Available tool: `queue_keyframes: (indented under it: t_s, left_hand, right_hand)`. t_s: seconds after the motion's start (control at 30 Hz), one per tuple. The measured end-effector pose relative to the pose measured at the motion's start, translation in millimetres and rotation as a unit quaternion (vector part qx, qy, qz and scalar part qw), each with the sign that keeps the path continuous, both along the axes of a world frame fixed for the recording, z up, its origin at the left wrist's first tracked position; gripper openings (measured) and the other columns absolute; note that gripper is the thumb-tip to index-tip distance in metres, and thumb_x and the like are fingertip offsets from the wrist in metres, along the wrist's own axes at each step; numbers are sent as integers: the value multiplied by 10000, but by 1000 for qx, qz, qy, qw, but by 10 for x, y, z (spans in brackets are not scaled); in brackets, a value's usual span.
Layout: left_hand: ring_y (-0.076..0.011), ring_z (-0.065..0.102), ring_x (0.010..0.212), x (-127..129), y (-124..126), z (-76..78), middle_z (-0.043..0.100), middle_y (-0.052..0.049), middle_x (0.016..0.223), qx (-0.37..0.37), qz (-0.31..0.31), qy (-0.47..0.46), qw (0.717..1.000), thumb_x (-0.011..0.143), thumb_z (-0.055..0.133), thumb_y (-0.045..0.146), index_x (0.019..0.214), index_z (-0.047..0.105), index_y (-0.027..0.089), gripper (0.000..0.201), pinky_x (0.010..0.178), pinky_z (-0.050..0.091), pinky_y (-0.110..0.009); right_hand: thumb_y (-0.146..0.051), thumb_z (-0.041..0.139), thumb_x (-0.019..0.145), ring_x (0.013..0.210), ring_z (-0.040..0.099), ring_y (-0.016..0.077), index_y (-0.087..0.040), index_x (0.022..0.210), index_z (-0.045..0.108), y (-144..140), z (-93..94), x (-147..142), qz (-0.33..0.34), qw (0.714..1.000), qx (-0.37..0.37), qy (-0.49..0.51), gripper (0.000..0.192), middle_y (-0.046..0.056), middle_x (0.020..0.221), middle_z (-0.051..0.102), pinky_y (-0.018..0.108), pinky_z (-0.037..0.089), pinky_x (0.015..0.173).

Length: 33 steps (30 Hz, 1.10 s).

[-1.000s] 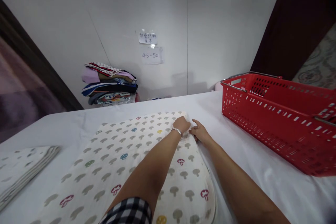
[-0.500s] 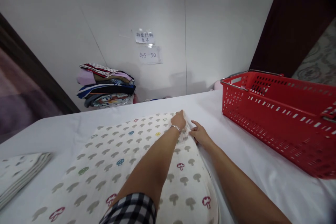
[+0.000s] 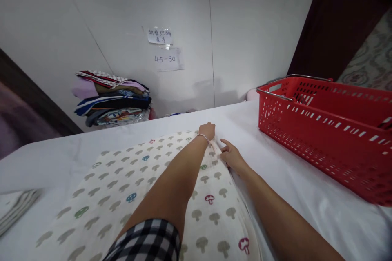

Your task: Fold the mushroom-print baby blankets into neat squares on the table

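A: Where do we find the mushroom-print cloth point(image 3: 147, 179)?

B: We see it spread flat on the white-covered bench point(image 3: 306, 195), from the near edge towards the far edge, its far right corner under our hands.

A: How do the hands sit?

B: Our left hand point(image 3: 207, 129), a bracelet point(image 3: 202, 136) at the wrist, rests on that far right corner, fingers curled down onto the fabric; we cannot tell whether they pinch it. Our right hand point(image 3: 231, 155) lies just beside, on the cloth's right edge, fingers loosely bent and touching the fabric, thumb raised.

A: What surrounds it?

B: A red plastic basket point(image 3: 330, 130) stands at the bench's right side, well apart. A folded cloth point(image 3: 15, 210) lies at the left edge. A stack of folded clothes point(image 3: 112, 98) sits beyond the far edge against the wall, below two paper labels point(image 3: 163, 49).
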<state>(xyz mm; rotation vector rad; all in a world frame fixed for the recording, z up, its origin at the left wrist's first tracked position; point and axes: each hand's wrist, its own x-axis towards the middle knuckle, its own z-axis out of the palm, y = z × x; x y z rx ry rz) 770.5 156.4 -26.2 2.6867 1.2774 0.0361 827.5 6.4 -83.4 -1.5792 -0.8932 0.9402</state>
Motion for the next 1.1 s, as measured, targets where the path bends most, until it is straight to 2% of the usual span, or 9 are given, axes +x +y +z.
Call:
queue_keyframes:
  t_s: [0.27,0.43,0.5,0.6,0.73,0.8,0.9,1.0,1.1]
  left_hand:
    - [-230,567,1076,-24,60,-203,585,-125,1167,-22,82,-107,991,870,411,183,1119,549,185,285,901,427,-348]
    - [-164,600,1004,-181,114,-258,538,-100,1283,-70,88,-185,976,919,386,448,1312,407,198,466,862,455,-261]
    - [-153,600,1003,-373,116,-234,496,-101,1335,-68,94,-211,970,931,337,487,1344,373,202,503,865,455,-245]
    - [-181,476,1214,-823,39,-198,424,-71,1413,-29,69,-202,976,914,412,446,1328,414,221,471,1015,359,-260]
    - [-224,229,1383,-1555,-127,-203,299,-45,1498,58,32,-76,995,895,428,465,1364,381,249,518,1146,132,-396]
    - [-236,183,1399,-1906,-166,-235,278,-43,1507,82,71,-36,993,891,400,509,1378,362,262,547,1149,86,-432]
    - [-255,159,1406,-2341,-145,-299,259,-57,1514,70,169,-2,983,881,360,563,1381,361,262,583,1141,76,-467]
    - [-253,157,1406,-2604,-77,-351,227,-51,1526,15,240,8,971,879,303,594,1394,328,275,607,1124,102,-509]
    - [-242,146,1410,-2702,-7,-392,222,-52,1528,13,246,-7,969,874,256,616,1400,312,280,626,1122,99,-516]
  right_hand:
    - [-60,519,620,636,509,114,-235,1330,462,7,-11,13,-27,985,-21,-168,734,-36,751,586,212,393,603]
    - [-68,509,648,673,531,132,-205,1358,433,-37,58,-6,-3,977,-49,-208,726,-23,761,601,223,401,628]
    - [-85,508,677,713,548,146,-193,1373,412,-71,96,-17,14,965,-58,-253,711,-1,808,612,234,411,650]
    - [-133,492,739,872,567,194,-200,1353,440,-120,162,-61,12,922,-53,-383,620,61,991,613,276,430,735]
    - [-208,424,829,1233,414,250,-187,1329,473,-143,165,-224,70,856,74,-507,503,108,1334,480,373,368,986]
    - [-304,418,858,1346,282,254,-170,1358,443,-147,95,-327,149,833,93,-525,518,106,1439,378,412,281,1074]
    - [-432,396,877,1382,219,271,-159,1383,417,-166,-61,-429,226,810,32,-540,575,116,1479,316,447,233,1098]
    - [-459,332,906,1378,234,268,-164,1392,411,-185,-188,-438,231,790,19,-567,575,105,1482,308,447,229,1103]
    - [-473,312,908,1373,250,263,-178,1394,412,-189,-249,-410,217,776,31,-592,577,89,1483,306,450,240,1101]
